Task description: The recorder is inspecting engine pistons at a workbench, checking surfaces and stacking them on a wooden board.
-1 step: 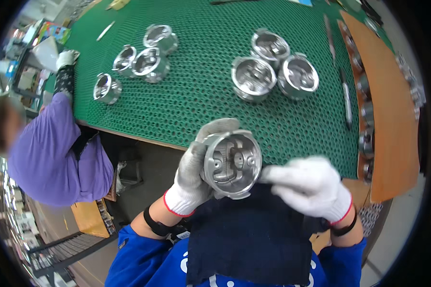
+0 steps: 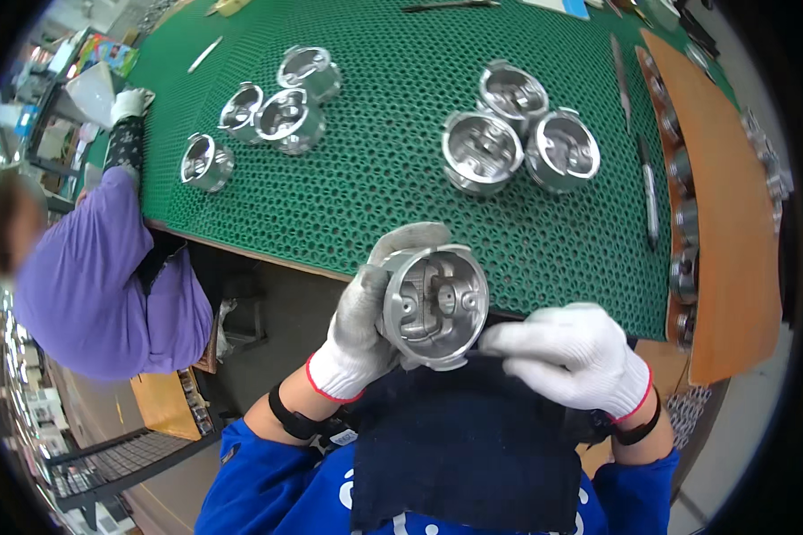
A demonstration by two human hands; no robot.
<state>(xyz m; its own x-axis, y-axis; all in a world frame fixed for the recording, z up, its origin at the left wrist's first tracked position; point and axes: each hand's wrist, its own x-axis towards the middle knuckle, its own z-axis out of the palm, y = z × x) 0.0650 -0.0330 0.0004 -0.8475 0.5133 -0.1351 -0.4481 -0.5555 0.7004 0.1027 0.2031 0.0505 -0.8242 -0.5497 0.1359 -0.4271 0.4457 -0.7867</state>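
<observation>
My left hand (image 2: 362,308), in a white knit glove with greyed fingers, is wrapped around a silver metal piston (image 2: 437,308) in front of my dark apron. The piston's hollow underside faces up, so its inner ribs and pin bosses show. Close to the piston's right rim is my gloved right hand (image 2: 567,357), its fingers pressed together and pointing left. Whatever those fingertips may pinch is hidden. Beyond my hands, three pistons (image 2: 482,152) stand grouped on the green perforated mat (image 2: 375,178), hollow side up.
Several more pistons (image 2: 291,120) stand at the mat's left. A marker pen (image 2: 649,192) lies at the right, beside an orange-brown board (image 2: 714,205) with a row of pistons along it. At the far left sits a person in purple (image 2: 89,267), one gloved hand on the mat's edge.
The right hand, blurred before, is now sharper and slightly lower, still beside the piston. The left hand keeps its hold. The table's things have shifted a little in view.
</observation>
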